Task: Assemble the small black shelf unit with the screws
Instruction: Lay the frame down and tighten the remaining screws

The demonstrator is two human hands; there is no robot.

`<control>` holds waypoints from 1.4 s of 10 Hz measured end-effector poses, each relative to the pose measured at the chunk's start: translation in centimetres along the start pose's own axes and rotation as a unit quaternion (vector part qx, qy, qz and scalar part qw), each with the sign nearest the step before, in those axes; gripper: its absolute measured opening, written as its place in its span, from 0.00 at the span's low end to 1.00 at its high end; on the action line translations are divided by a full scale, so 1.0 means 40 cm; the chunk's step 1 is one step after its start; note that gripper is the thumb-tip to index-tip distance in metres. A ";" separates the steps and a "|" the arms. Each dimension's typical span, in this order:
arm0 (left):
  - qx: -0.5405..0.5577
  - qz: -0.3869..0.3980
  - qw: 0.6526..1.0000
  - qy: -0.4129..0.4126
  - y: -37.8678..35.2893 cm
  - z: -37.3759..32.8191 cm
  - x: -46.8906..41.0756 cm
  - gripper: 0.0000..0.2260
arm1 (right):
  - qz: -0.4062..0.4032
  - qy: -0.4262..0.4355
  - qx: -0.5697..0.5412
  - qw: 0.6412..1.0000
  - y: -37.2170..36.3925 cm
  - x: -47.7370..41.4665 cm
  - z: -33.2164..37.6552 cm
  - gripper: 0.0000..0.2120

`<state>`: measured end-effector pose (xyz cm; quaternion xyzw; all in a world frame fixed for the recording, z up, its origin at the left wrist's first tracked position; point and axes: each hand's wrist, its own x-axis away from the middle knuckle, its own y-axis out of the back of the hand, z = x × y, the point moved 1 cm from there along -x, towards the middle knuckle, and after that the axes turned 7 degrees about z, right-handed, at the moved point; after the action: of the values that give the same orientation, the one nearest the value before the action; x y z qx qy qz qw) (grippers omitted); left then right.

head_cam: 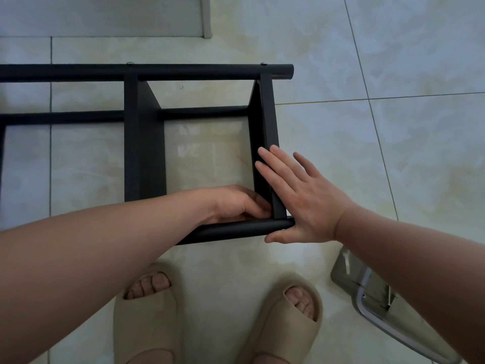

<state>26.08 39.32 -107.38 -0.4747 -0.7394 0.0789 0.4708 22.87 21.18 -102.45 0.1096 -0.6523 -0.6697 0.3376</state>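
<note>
Right under you are your beige slippers (pixel 147 311) on the tiled floor (pixel 393 153), with some greyish thing (pixel 351 279) off to your right, can't tell what it is. Just past your toes the black shelf unit (pixel 144 143) lies on its side on the tiles. Your left hand (pixel 236 206) sits in the inside corner where the near tube (pixel 231 229) meets the end panel (pixel 265 132). Its fingers are curled in, but honestly you can't tell if they're pinching anything. Your right hand (pixel 296 195) is flat and spread, fingers straight against the outside of that panel, thumb by the tube's end. Further out, the far tube (pixel 78 72) shows two screw heads (pixel 263 63) on top.
</note>
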 end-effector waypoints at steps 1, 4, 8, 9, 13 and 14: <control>0.028 0.000 0.999 -0.015 0.001 -0.001 -0.001 0.19 | -0.003 0.002 0.000 1.000 -0.002 0.000 0.000 0.57; 0.025 -0.009 0.999 -0.020 -0.007 -0.006 -0.008 0.08 | -0.008 0.003 -0.007 1.000 -0.001 -0.001 0.000 0.57; 0.017 0.002 1.000 0.003 -0.002 -0.008 -0.006 0.13 | -0.008 0.003 -0.004 1.000 -0.001 -0.002 0.000 0.57; 0.064 -0.002 0.998 -0.013 -0.005 -0.014 -0.009 0.12 | -0.008 0.003 -0.003 1.000 -0.001 -0.002 0.000 0.57; -0.011 -0.016 1.000 0.016 0.000 -0.026 0.003 0.08 | -0.012 0.004 -0.005 1.000 -0.003 -0.002 -0.001 0.56; -0.055 -0.048 0.997 0.026 -0.007 -0.029 0.005 0.10 | -0.011 0.004 -0.006 1.000 -0.002 -0.002 -0.001 0.56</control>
<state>26.78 38.94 -106.47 -0.4662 -0.7519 0.0029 0.4662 22.94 21.21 -102.55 0.1169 -0.6458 -0.6768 0.3335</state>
